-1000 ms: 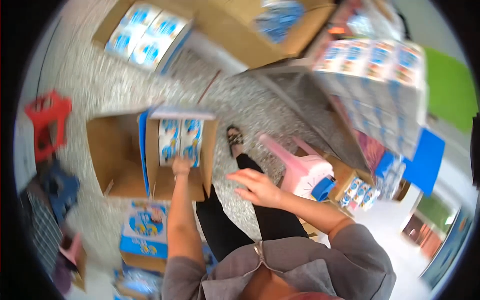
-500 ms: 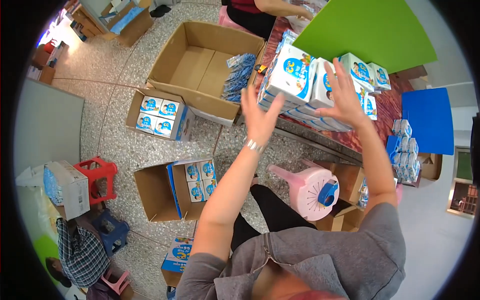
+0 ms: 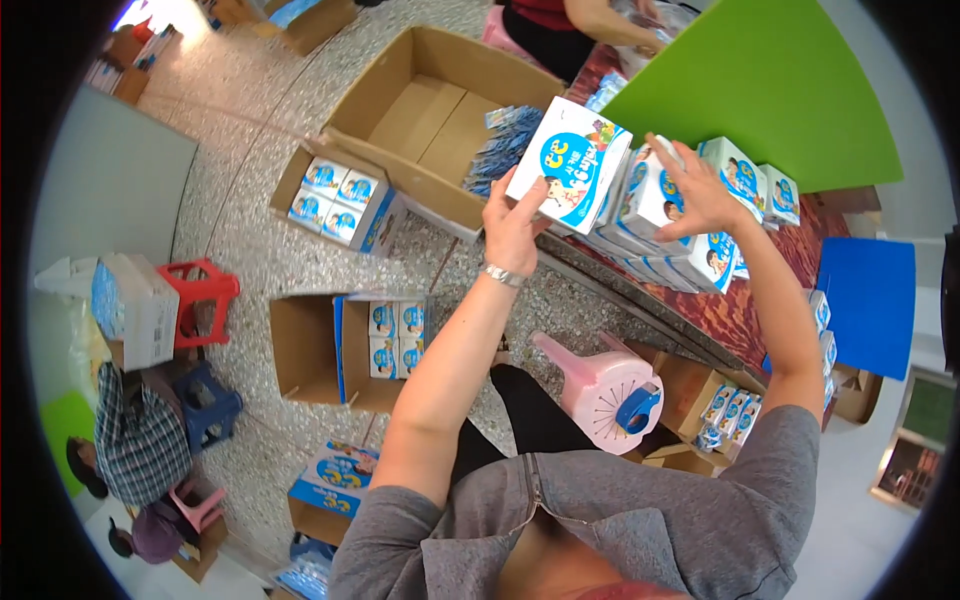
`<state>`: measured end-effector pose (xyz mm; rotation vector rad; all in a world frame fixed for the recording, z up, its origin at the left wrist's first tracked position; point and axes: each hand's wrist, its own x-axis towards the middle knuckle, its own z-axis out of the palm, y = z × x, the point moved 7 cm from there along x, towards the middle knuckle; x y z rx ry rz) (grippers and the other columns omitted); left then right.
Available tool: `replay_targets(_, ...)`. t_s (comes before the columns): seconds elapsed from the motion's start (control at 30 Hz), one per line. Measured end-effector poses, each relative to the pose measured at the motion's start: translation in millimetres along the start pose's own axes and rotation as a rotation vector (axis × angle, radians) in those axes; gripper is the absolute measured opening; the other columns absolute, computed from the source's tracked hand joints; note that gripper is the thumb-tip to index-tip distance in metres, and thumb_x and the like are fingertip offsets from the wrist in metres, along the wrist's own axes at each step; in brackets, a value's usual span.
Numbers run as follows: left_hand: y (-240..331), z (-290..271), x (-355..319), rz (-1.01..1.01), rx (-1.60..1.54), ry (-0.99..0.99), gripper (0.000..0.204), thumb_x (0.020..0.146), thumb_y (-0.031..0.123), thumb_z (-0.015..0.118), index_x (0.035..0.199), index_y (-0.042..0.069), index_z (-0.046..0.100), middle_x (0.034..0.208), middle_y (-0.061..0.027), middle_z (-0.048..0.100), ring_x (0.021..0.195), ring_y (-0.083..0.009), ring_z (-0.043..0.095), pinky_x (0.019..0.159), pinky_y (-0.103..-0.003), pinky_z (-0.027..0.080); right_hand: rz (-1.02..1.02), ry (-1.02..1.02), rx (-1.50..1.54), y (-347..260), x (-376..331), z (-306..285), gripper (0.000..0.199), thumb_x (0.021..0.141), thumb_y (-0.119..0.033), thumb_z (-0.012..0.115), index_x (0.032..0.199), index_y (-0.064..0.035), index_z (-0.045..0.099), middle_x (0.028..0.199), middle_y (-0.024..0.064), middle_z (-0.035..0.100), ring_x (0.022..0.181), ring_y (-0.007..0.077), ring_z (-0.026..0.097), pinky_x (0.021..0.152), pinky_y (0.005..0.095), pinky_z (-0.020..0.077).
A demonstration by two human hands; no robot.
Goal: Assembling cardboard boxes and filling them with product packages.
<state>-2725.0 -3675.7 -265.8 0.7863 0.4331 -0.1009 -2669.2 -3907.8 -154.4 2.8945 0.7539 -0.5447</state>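
My left hand (image 3: 512,232) grips the near left edge of a white-and-blue carton (image 3: 580,145), its thumb on the printed top and its other fingers mostly hidden at the side. This carton stands at the left end of a packed row on the table. My right hand (image 3: 705,195) is spread over a neighbouring white-and-blue carton (image 3: 645,205), fingers stretched apart and touching its top. More cartons of the same print (image 3: 712,258) stand beneath and behind that hand.
A large cardboard box (image 3: 365,110) holding blue packets (image 3: 505,145) adjoins the red-patterned table (image 3: 735,320). Smaller boxes of cartons (image 3: 340,205) stand on the floor. A pink stool (image 3: 605,395) is near my legs. A green panel (image 3: 760,90) rises behind the cartons; a co-worker's arm (image 3: 600,25) shows beyond.
My left hand has come down onto the left carton and closed on its edge. That carton looks larger and nearer. My right hand has lowered onto the neighbouring carton. The view has shifted.
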Motion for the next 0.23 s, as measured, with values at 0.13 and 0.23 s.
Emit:
replay_targets(0.13,34.2,-81.4,-47.5,0.101,-0.146,0.022,0.052,0.086,0.010,0.066,0.132,0.001,0.043,0.116,-0.0090,0.060,0.099,-0.0178,0.063,0.079,-0.035,0.055,-0.258,0.164,0.166,-19.7,-6.8,-25.3,0.132,0.049,-0.055,0.077,0.151,-0.0077,0.009,0.144,0.0307,0.028,0.136,0.0460,0.025,0.110,0.0510,0.0237)
replay_targets(0.23,51.7,-172.8,-112.3,0.172,-0.124,0.158,0.052,0.086,0.007,0.065,0.133,0.001,0.043,0.117,-0.0084,0.060,0.103,-0.0181,0.061,0.083,-0.035,0.053,-0.437,0.071,0.319,-95.4,-14.4,-34.0,0.129,0.052,-0.063,0.074,0.150,-0.0046,0.013,0.150,0.0217,0.024,0.139,0.0404,0.021,0.114,0.0478,0.0173)
